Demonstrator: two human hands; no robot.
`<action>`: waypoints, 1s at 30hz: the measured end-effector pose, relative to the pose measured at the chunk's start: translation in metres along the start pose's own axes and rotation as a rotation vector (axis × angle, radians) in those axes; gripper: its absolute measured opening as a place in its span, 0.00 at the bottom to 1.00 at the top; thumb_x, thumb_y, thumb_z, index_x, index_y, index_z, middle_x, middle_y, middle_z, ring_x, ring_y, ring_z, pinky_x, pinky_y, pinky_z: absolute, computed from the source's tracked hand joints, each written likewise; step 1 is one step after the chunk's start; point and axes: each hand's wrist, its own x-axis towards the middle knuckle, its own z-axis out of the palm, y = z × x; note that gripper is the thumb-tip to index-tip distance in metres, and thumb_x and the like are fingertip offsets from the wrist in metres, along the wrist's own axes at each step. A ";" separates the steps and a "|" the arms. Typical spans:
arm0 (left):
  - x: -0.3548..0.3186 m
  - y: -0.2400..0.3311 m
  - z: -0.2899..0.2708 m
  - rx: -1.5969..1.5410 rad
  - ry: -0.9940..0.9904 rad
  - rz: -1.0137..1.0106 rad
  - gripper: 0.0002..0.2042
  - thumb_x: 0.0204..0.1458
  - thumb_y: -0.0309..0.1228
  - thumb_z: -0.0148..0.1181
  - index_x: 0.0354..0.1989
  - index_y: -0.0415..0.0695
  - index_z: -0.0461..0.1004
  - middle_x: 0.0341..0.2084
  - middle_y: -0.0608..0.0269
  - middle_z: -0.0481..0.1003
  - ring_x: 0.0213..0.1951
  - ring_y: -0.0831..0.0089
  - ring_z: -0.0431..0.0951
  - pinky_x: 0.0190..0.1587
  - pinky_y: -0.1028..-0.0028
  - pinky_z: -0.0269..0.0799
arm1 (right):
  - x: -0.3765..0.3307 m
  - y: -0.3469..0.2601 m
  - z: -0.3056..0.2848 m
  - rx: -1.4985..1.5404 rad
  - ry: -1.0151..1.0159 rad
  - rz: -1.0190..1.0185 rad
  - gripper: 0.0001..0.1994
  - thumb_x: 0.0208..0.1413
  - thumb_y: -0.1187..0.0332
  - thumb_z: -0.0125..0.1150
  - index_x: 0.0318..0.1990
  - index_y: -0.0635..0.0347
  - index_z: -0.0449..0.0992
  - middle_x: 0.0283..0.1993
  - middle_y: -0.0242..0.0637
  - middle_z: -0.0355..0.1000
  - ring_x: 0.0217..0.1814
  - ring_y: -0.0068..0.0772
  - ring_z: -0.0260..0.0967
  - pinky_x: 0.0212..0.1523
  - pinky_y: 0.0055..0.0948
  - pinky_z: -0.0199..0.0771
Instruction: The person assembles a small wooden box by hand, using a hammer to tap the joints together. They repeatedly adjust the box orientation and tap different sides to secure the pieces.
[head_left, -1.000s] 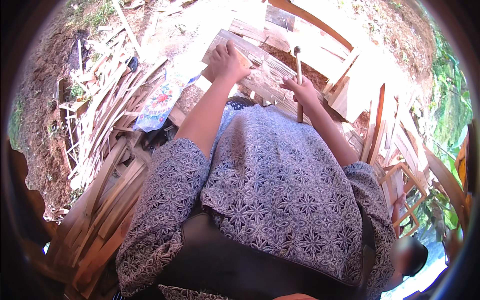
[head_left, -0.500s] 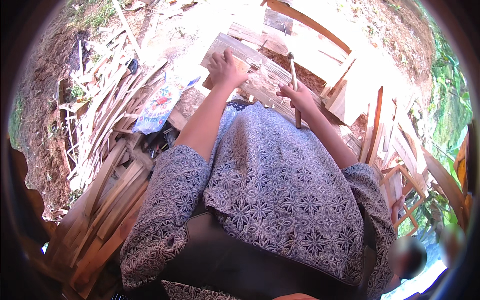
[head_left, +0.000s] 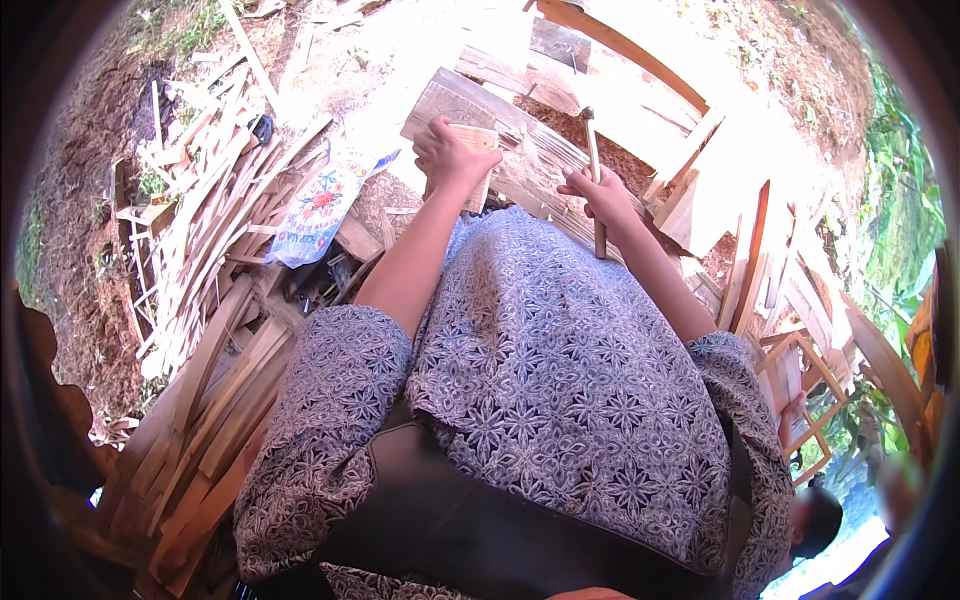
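My left hand (head_left: 450, 160) is closed around a pale wooden piece (head_left: 482, 140) with an angled corner, just above the near edge of a thick, weathered plank (head_left: 530, 150). Part of that piece is hidden behind my fingers and wrist. In my right hand (head_left: 604, 196) is a slim hammer (head_left: 592, 145), gripped by its handle, the small head pointing away from me and the handle's end near my lap. The hammer stays clear of the wooden piece, over the right part of the plank.
A heap of thin wood strips (head_left: 215, 220) lies to the left beside a printed plastic bag (head_left: 318, 215). Longer boards (head_left: 225, 400) are stacked at the lower left. More boards (head_left: 755, 250) lean at the right, near a wooden lattice frame (head_left: 815, 400) and another person (head_left: 818, 520).
My left hand has drawn slightly toward me and turned, tilting the wooden piece up off the plank. My right hand with the hammer has barely moved.
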 end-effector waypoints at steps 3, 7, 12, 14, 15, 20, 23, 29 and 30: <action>0.017 -0.009 -0.009 0.174 0.015 0.351 0.51 0.31 0.48 0.76 0.64 0.50 0.51 0.56 0.42 0.58 0.60 0.48 0.59 0.67 0.51 0.53 | 0.005 0.001 0.005 -0.035 -0.005 -0.006 0.19 0.60 0.54 0.69 0.32 0.49 0.63 0.32 0.30 0.71 0.48 0.25 0.80 0.22 0.20 0.62; 0.003 0.001 -0.003 0.067 0.041 0.133 0.49 0.31 0.48 0.76 0.62 0.50 0.52 0.55 0.44 0.58 0.59 0.50 0.59 0.66 0.51 0.53 | 0.006 0.000 0.003 -0.079 -0.030 0.042 0.19 0.59 0.52 0.69 0.32 0.49 0.63 0.33 0.32 0.73 0.48 0.24 0.79 0.24 0.20 0.63; 0.012 -0.008 -0.006 0.179 0.122 0.427 0.47 0.32 0.47 0.75 0.61 0.50 0.52 0.53 0.46 0.58 0.57 0.52 0.59 0.63 0.52 0.56 | 0.000 0.000 0.002 -0.126 -0.049 0.088 0.20 0.58 0.50 0.70 0.32 0.48 0.63 0.33 0.31 0.73 0.48 0.23 0.79 0.25 0.20 0.62; 0.004 -0.006 -0.001 0.103 0.112 0.274 0.47 0.32 0.47 0.75 0.60 0.51 0.52 0.53 0.46 0.58 0.57 0.52 0.60 0.63 0.52 0.55 | 0.000 0.000 0.000 -0.137 -0.056 0.103 0.20 0.58 0.50 0.70 0.32 0.48 0.63 0.33 0.31 0.72 0.48 0.23 0.79 0.25 0.20 0.62; 0.000 -0.005 0.003 0.066 0.110 0.201 0.47 0.32 0.47 0.75 0.60 0.51 0.52 0.52 0.47 0.58 0.57 0.52 0.60 0.63 0.52 0.55 | -0.001 0.000 0.000 -0.129 -0.057 0.110 0.20 0.58 0.51 0.70 0.32 0.48 0.63 0.33 0.30 0.72 0.48 0.23 0.79 0.25 0.20 0.62; -0.027 -0.004 -0.039 -0.037 0.245 0.482 0.48 0.34 0.49 0.78 0.59 0.46 0.51 0.52 0.48 0.56 0.57 0.51 0.58 0.64 0.51 0.54 | 0.002 0.004 -0.003 -0.056 -0.066 0.067 0.20 0.58 0.53 0.71 0.33 0.48 0.63 0.31 0.27 0.69 0.46 0.24 0.80 0.22 0.19 0.62; -0.002 -0.020 -0.077 -0.244 0.334 0.522 0.49 0.33 0.47 0.80 0.57 0.43 0.51 0.52 0.45 0.56 0.57 0.51 0.59 0.62 0.53 0.60 | 0.011 0.008 0.001 -0.078 -0.065 0.079 0.20 0.58 0.53 0.70 0.33 0.49 0.63 0.31 0.28 0.70 0.45 0.23 0.80 0.20 0.19 0.60; -0.016 -0.051 -0.081 -1.477 -0.360 0.145 0.36 0.53 0.51 0.64 0.60 0.38 0.59 0.50 0.50 0.72 0.51 0.66 0.77 0.55 0.65 0.76 | 0.018 -0.004 0.016 -0.107 -0.118 -0.003 0.20 0.58 0.50 0.69 0.33 0.51 0.65 0.33 0.34 0.74 0.42 0.23 0.79 0.24 0.19 0.64; -0.021 -0.052 -0.077 -1.547 -0.424 0.049 0.33 0.55 0.53 0.59 0.60 0.38 0.63 0.49 0.49 0.73 0.50 0.66 0.78 0.54 0.65 0.77 | 0.015 -0.007 0.021 -0.120 -0.108 -0.005 0.20 0.58 0.49 0.69 0.33 0.52 0.66 0.33 0.34 0.74 0.42 0.23 0.79 0.26 0.20 0.65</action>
